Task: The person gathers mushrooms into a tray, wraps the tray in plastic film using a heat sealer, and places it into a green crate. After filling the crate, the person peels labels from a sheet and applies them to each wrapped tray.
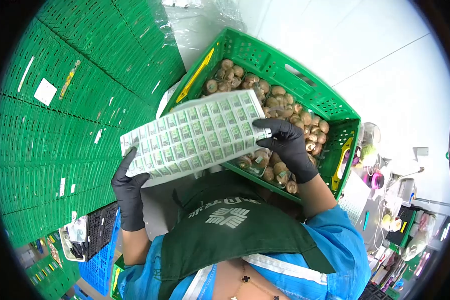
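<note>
Black-gloved hands on a sticker sheet (195,136), held over the near rim of a green crate (305,95) of packed mushrooms (280,107). Sheet's long axis runs from lower left up to the right, spanning both hands. Left hand (130,192) grips the lower-left corner from beneath; right hand (287,145) pinches one label at the sheet's right edge, fingers closed on it. Right hand nearer the crate, directly above the packs. Stacked green crates (75,125) at left.

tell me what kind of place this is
Probably a produce packing area: stacked green crates, an open crate full of mushroom packs, and a label sheet held in gloved hands.
</note>
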A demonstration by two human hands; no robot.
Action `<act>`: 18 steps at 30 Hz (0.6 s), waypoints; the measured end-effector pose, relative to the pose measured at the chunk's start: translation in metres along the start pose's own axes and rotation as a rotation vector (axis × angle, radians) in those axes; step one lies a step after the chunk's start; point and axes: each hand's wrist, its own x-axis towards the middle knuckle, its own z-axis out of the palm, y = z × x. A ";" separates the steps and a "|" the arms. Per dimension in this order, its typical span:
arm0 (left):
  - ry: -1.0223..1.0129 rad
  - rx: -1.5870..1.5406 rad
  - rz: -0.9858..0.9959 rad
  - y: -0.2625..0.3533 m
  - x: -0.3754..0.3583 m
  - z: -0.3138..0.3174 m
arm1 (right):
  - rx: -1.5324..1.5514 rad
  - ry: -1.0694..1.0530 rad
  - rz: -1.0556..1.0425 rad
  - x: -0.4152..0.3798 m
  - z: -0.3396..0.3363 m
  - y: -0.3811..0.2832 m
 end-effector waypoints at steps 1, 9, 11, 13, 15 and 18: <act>0.056 0.021 0.046 0.004 0.001 0.004 | -0.052 0.044 -0.113 0.003 0.002 0.001; 0.174 0.688 0.584 0.020 0.011 0.002 | -0.534 0.080 -0.322 -0.003 0.002 -0.011; 0.111 0.390 0.419 0.003 0.010 -0.013 | -0.505 0.053 -0.403 -0.004 0.003 -0.010; 0.167 0.308 0.349 0.003 0.007 -0.008 | -0.492 0.041 -0.440 -0.006 0.000 -0.007; 0.207 0.255 0.300 0.004 0.008 -0.005 | -0.363 -0.155 -0.154 -0.009 -0.006 0.001; 0.109 0.283 0.322 0.003 0.014 -0.010 | -0.461 -0.200 -0.222 -0.002 -0.009 -0.009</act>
